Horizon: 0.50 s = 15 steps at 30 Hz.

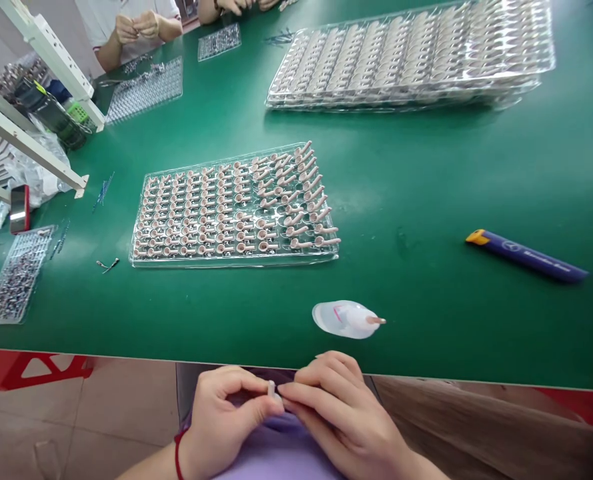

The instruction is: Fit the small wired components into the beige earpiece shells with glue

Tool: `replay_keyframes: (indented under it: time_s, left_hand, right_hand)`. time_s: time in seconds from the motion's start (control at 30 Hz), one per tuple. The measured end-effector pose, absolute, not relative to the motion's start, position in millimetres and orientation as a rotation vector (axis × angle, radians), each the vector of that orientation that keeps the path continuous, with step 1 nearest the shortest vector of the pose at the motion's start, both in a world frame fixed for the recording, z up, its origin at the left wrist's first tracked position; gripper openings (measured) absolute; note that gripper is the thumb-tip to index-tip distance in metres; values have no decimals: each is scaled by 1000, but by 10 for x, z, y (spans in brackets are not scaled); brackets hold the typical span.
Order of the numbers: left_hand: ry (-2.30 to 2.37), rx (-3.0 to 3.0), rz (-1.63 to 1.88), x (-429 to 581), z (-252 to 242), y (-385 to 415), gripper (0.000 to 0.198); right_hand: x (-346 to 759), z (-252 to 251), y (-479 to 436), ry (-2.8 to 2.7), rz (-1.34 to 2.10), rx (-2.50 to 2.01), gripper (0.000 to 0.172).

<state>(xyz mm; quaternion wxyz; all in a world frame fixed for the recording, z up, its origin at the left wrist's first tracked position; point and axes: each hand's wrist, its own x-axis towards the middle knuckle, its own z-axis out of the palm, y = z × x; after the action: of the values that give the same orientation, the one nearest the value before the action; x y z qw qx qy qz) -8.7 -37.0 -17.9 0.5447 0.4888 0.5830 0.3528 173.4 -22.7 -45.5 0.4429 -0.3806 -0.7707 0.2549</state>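
Just off the table's front edge, my left hand (233,410) pinches a small pale earbud shell (271,389) between thumb and forefinger. My right hand (336,407) meets it there with its fingertips drawn together. A tiny dark spot shows at those fingertips, too small to name. On the table ahead lies a clear plastic tray (211,262) with rows of pale pink, stemmed earbud shells (236,207). Between the tray and my right hand, a translucent squeeze bottle (343,319) rests on its side, its narrow tip pointing right.
Stacked trays of shells (406,60) stand at the back right. A blue and yellow cutter (526,255) lies at right. To the left are a tray of small metallic parts (16,280), a phone (20,209) and a white frame (36,143). Co-workers' hands (136,27) show at the far side.
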Motion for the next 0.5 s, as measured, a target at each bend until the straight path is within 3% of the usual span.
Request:
replay_keyframes:
  time_s: [0.17, 0.5]
  left_hand:
    - [1312, 1758, 947, -88, -3, -272, 10]
    - [1337, 1845, 905, -26, 23, -210, 15]
  right_hand:
    - [1746, -396, -225, -1874, 723, -911, 17]
    - [1740, -398, -218, -1827, 693, -925, 13]
